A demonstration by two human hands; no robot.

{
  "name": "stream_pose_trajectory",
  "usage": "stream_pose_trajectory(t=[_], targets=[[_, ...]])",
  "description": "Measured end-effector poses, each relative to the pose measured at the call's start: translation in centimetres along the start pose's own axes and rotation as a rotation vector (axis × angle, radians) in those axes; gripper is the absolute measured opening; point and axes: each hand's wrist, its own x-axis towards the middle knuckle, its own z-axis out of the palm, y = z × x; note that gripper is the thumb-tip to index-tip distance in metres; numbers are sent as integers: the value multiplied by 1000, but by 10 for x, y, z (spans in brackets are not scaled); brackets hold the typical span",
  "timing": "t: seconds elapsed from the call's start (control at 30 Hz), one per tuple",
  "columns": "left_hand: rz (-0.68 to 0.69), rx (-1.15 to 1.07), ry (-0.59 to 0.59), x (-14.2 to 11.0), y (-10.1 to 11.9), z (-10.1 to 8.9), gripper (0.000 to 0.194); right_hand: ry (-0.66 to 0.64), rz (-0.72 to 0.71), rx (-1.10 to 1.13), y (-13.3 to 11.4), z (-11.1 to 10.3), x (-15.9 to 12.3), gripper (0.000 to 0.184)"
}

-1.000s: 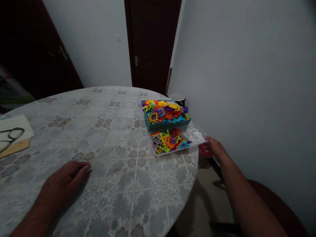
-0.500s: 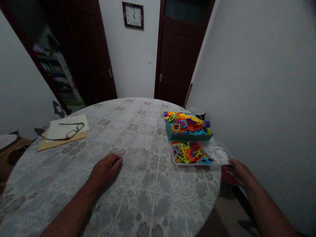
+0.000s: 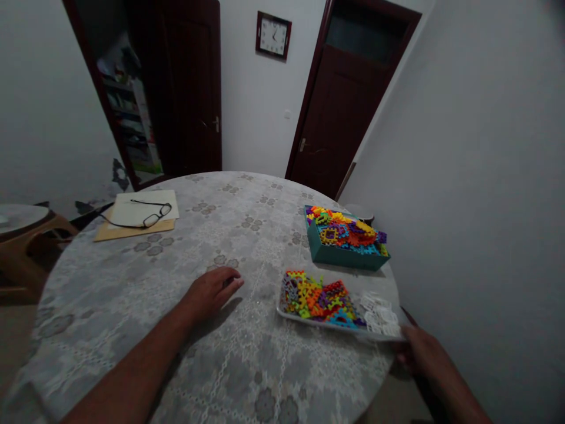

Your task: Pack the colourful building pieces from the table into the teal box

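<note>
My right hand (image 3: 419, 352) grips the near right corner of a clear tray (image 3: 291, 313) at the table's right edge. The tray carries colourful interlocking plastic pieces (image 3: 315, 294) and a few white pieces (image 3: 377, 312). It now lies apart from a teal box (image 3: 335, 254) filled with more colourful pieces, farther back. My left hand (image 3: 212, 291) rests palm down on the lace tablecloth (image 3: 185, 247), fingers loosely together, just left of the tray and holding nothing.
Glasses (image 3: 152, 215) lie on papers (image 3: 132, 227) at the table's far left. A brown stool (image 3: 26, 235) stands left of the round table. Two dark doors and a wall clock (image 3: 272, 35) are behind. A white wall runs close on the right.
The tray has slid toward me and away from the teal box, with my right hand on its corner. The view has risen and shifted. My left hand stays flat on the cloth.
</note>
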Motion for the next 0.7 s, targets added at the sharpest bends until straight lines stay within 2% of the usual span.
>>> stream_pose_trajectory(t=[0.07, 0.17, 0.27, 0.37, 0.5, 0.63, 0.7], targets=[[13, -35, -2, 0, 0, 2, 40, -60, 4, -38, -5, 14, -14, 38], [18, -64, -17, -1, 0, 3, 43, -93, -113, -130, -11, 37, -36, 40], [-23, -118, -3, -1, 1, 1, 44, -165, -156, -220, -23, 62, -57, 42], [-112, -188, 123, 2, -1, -3, 44, -267, -162, -247, -37, 90, -77, 46], [-347, -241, 367, 6, -11, -10, 53, -442, -222, -200, -56, 136, -106, 61], [-583, -334, 502, 8, -26, -16, 70, -585, -354, -192, -76, 178, -133, 75], [-647, -376, 548, 9, -34, -16, 75, -639, -422, -215, -86, 195, -142, 77]])
